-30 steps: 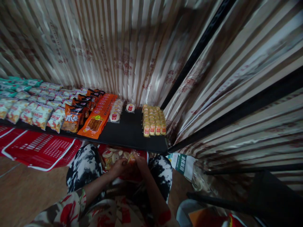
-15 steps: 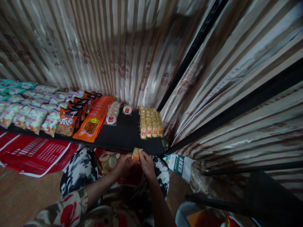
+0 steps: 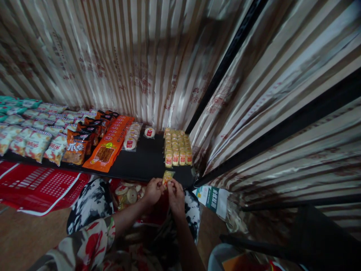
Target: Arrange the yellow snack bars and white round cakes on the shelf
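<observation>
Head view: both hands meet at the near edge of the black surface. The left hand and right hand each pinch, grip closed, a small yellow snack packet held upright between them, just in front of a block of like yellow packets lying in rows on the surface. Below the hands, between the knees, a red bag holds round wrapped cakes. Further left on the surface lie round cakes in a row, a long orange pack and more snack bags.
</observation>
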Action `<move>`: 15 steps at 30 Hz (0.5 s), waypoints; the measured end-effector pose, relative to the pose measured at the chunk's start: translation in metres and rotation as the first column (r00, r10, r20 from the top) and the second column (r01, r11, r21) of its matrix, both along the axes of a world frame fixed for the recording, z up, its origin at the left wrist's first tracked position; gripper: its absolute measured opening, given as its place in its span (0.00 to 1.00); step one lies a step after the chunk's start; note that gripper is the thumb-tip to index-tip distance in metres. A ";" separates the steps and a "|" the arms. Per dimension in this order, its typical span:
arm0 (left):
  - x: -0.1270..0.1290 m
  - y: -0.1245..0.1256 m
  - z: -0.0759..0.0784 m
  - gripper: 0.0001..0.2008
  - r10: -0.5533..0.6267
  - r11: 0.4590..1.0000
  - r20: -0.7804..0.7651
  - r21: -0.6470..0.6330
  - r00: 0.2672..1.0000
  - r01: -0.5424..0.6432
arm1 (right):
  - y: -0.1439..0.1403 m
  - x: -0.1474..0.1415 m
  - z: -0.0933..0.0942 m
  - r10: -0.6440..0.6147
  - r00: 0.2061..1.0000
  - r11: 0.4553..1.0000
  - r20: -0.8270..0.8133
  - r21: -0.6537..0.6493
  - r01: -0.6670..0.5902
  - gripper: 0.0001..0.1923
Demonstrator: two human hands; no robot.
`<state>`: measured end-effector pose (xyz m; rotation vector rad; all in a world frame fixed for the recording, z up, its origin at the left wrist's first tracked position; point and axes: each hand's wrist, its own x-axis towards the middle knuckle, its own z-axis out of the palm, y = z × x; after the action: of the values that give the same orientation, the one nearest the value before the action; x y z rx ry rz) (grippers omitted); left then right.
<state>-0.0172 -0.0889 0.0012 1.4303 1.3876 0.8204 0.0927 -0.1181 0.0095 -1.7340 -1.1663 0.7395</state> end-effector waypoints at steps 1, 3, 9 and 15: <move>0.002 0.002 0.000 0.09 0.002 1.000 0.013 -0.001 1.000 -0.002 | 0.000 0.001 0.000 -0.009 1.000 1.000 0.013 0.003 0.009 0.22; 0.006 0.005 -0.001 0.09 0.001 1.000 0.040 -0.007 0.999 0.000 | 0.002 0.002 -0.001 -0.019 0.999 1.000 0.036 0.009 0.019 0.23; 0.019 0.019 0.001 0.08 0.005 1.000 0.030 -0.018 1.000 -0.005 | 0.009 0.006 0.000 -0.064 0.994 0.996 0.093 0.066 0.058 0.23; 0.033 0.037 0.006 0.10 -0.007 0.998 -0.063 0.067 0.998 0.012 | 0.020 0.010 0.000 -0.104 0.989 0.989 0.108 0.113 0.092 0.25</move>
<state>0.0162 -0.0522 0.0071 1.5248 1.4112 0.8287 0.1023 -0.0982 0.0099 -1.7480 -1.1655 0.5153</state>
